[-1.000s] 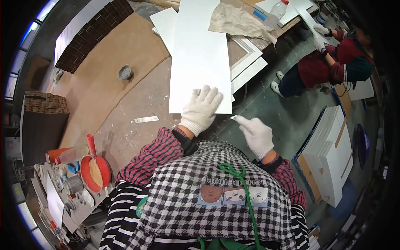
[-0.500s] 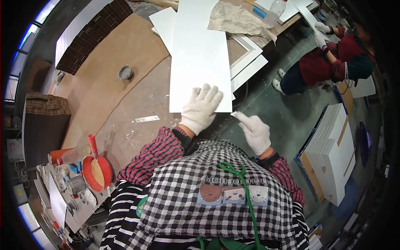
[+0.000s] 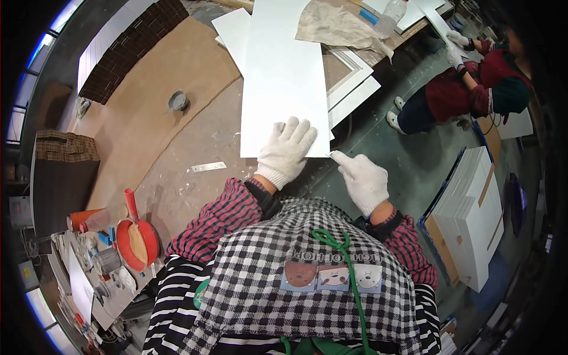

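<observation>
My left hand [image 3: 286, 151], in a white knit glove, lies flat on the near end of a long white board [image 3: 281, 77], fingers spread. By the board's near right corner is my right hand [image 3: 362, 180], gloved too. Its fingers are closed, with the index finger stretched along toward the corner. A small pale tip shows at that fingertip, too small to name. The board rests over other white panels [image 3: 354, 100], some of them frame-shaped. A crumpled beige cloth [image 3: 337, 26] lies across the board's far right part.
A thin pale strip [image 3: 208, 167] and a grey bowl [image 3: 178, 101] lie on the table [image 3: 195, 139] to the left. A red pan [image 3: 127, 242] stands at the lower left. Stacked white panels [image 3: 467, 219] stand at right. Another person [image 3: 461, 89] works at the far right.
My right hand has shifted slightly, its fingertip moving up to the board's near right corner, and the wrist has turned a little. My left hand stays on the board.
</observation>
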Demonstrator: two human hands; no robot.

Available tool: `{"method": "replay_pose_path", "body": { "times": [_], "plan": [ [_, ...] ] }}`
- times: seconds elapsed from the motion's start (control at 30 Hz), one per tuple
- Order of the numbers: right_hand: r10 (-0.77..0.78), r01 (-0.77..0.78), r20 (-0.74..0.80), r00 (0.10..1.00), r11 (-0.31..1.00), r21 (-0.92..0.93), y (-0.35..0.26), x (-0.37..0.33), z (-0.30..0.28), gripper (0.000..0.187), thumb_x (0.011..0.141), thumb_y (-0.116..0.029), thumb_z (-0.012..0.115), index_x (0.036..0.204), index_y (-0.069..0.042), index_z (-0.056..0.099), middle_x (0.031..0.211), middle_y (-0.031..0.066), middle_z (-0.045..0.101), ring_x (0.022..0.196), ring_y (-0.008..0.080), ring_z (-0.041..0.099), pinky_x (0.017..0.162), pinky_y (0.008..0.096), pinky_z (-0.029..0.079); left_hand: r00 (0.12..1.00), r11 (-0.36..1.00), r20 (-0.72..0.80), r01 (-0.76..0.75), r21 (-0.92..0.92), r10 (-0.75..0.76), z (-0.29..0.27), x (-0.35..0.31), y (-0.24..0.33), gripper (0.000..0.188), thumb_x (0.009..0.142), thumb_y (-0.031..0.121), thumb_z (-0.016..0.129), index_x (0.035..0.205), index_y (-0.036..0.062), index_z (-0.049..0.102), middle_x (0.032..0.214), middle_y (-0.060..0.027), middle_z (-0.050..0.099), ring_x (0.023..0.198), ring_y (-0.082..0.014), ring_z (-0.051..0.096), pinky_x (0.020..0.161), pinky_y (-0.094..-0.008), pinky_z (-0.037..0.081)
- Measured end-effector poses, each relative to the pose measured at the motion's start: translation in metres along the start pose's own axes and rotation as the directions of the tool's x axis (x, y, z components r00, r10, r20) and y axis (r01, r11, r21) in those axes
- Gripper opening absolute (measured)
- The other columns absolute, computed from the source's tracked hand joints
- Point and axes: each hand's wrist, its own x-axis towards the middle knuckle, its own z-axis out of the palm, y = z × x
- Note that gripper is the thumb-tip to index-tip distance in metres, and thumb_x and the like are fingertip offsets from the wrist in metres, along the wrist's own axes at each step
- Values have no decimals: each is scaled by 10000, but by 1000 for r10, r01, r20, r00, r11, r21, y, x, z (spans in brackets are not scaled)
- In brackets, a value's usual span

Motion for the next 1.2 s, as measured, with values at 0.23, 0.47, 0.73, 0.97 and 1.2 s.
{"method": "replay_pose_path", "body": {
  "times": [0.23,0.47,0.73,0.97,1.2],
  "plan": [
    [-15,20,132,991,999,-41,5,-13,9,262,924,-190,591,1146,-295,685,801,89,636,706,299,662,598,433,523,1000,1000,16,1,5,-1,0,1,0,612,657,161,754,1218,63,531,1224,-107,534,1168,-293,487,971,-434,393],
    [32,-34,13,999,978,205,14,-13,-7,342,900,-179,655,1230,-251,703,853,132,634,751,316,647,671,389,526,999,999,-26,-18,35,19,2,-1,-2,612,670,159,752,1232,62,531,1231,-111,533,1175,-297,481,979,-439,391],
    [262,-468,388,884,488,737,17,0,17,365,978,-141,561,1326,-165,667,772,-16,595,575,63,520,556,242,463,1000,1000,28,8,12,-8,0,1,1,619,664,159,765,1230,64,534,1252,-108,530,1189,-298,474,979,-438,393],
    [257,-576,526,811,513,637,28,-23,17,295,999,-187,581,1261,-115,696,845,10,685,621,59,584,587,228,503,999,1000,35,10,13,-11,0,-1,0,627,669,159,767,1239,65,525,1256,-111,527,1189,-299,475,988,-440,391],
    [315,-511,465,827,75,857,39,-13,29,267,1031,-183,574,1167,39,631,854,38,648,616,78,554,592,242,505,1000,1000,21,1,17,-2,0,0,1,627,657,161,769,1227,66,525,1241,-101,531,1187,-288,479,986,-434,390]
  ]
}}
